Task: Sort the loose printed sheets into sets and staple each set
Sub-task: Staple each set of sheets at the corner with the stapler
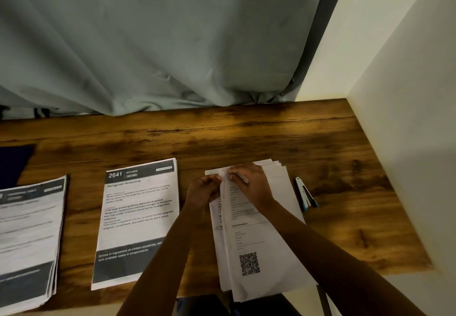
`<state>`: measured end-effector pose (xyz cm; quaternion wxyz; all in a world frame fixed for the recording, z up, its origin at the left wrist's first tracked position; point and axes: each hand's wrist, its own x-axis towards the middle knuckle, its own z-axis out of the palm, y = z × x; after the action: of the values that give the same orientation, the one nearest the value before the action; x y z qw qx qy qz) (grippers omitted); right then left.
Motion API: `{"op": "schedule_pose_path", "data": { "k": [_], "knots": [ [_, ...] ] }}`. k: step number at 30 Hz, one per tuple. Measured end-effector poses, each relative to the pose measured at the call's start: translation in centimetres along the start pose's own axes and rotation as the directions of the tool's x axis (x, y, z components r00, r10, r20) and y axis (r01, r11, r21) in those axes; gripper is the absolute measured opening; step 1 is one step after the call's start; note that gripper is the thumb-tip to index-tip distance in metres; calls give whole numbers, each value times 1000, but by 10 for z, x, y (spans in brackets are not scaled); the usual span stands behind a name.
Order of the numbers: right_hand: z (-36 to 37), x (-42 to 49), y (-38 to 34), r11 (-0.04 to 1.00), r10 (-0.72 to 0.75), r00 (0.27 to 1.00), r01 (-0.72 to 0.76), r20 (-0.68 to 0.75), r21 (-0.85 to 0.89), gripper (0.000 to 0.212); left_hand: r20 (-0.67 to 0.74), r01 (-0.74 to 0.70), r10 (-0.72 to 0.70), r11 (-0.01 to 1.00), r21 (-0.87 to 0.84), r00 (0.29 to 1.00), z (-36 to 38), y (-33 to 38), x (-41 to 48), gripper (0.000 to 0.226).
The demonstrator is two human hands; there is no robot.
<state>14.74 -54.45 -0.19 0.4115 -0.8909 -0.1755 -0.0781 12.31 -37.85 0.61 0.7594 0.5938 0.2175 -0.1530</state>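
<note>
At the right of the wooden table (222,138), the fanned stack of printed sheets (269,236) is lying lengthwise away from the person; the left hand (206,190) and right hand (249,182) are both pinching its far edge, fingers curled on the paper. The stapler (306,193) is lying just right of the stack, nearer the right hand; the stack is showing white pages, small text and a QR code (249,264).

Along desk (222,138) front edge, left to right: left pile (27,236), perhaps overhanging; middle pile (138,217); fanned pile (259,241), overhanging edge. Just right of fanned pile, stapler (306,193). Behind back edge, curtain (148,44). Along right edge, wall (407,118).
</note>
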Motion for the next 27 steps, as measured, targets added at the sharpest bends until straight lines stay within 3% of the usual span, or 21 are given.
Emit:
{"op": "schedule_pose_path", "data": {
  "k": [10,27],
  "knots": [
    [6,1,-9,1000,0,999,0,-54,-7,31,18,2,-1,999,-39,1000,1,4,-3,8],
    [6,0,-14,999,12,997,-9,-81,31,27,54,-23,23,1000,1,998,4,13,-13,10]
  ]
}}
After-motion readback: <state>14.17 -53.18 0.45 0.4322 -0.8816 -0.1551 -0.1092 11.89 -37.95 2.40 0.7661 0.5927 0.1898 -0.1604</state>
